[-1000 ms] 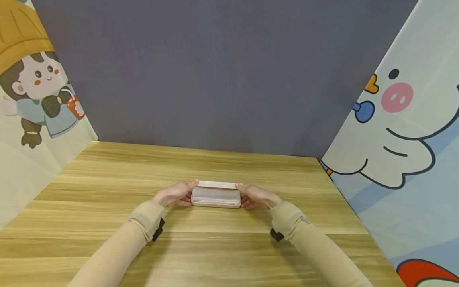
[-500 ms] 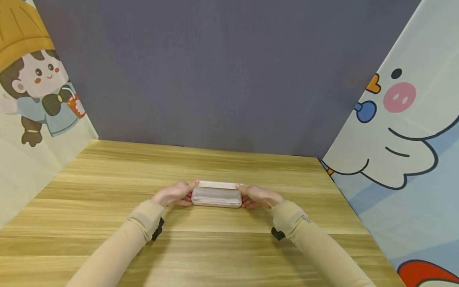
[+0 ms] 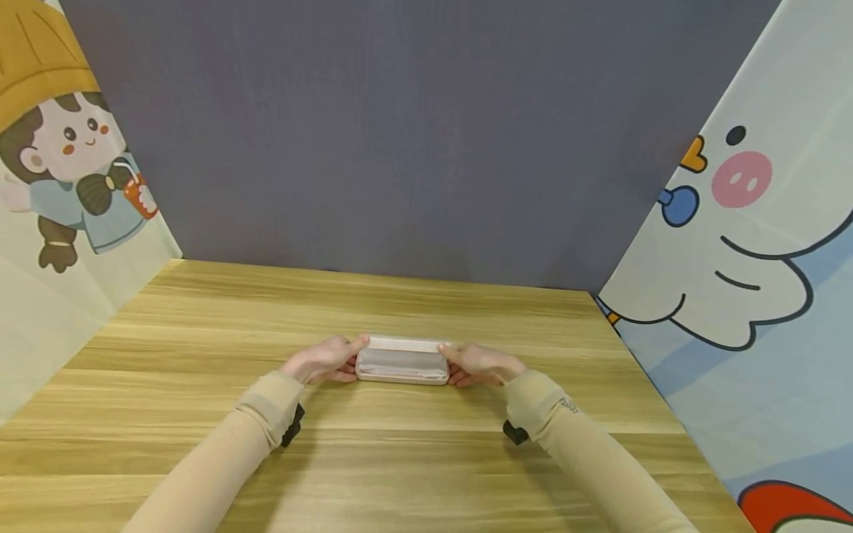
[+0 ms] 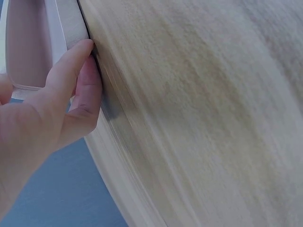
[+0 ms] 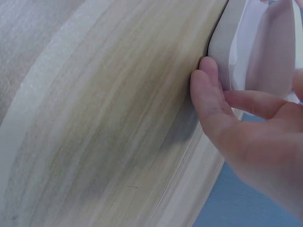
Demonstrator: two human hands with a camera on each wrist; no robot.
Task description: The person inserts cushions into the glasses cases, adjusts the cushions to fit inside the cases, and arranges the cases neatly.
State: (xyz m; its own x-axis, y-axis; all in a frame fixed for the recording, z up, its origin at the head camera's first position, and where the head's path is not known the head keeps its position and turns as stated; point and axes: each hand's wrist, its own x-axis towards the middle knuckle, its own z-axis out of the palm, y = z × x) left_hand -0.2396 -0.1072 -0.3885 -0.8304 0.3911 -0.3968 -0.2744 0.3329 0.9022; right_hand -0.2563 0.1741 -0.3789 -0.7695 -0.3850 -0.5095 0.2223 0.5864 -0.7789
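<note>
An open, pale pinkish-white glasses case sits on the wooden table, its long side towards me. A light grey folded cloth lies in its base, and the lid stands raised behind. My left hand holds the left end, thumb up at the lid and fingers at the base. At the opposite end my right hand grips in the same way. In the left wrist view, fingers press the side of the case near the tabletop. The right wrist view shows the pinkish hollow inside the lid.
The wood-grain table ends at a dark grey back panel. Cartoon-printed panels rise on the left and right. Black wrist mounts hang under both sleeves.
The lid looks tilted slightly farther back, with less shadow beneath its front edge. Both hands keep the same places on the case.
</note>
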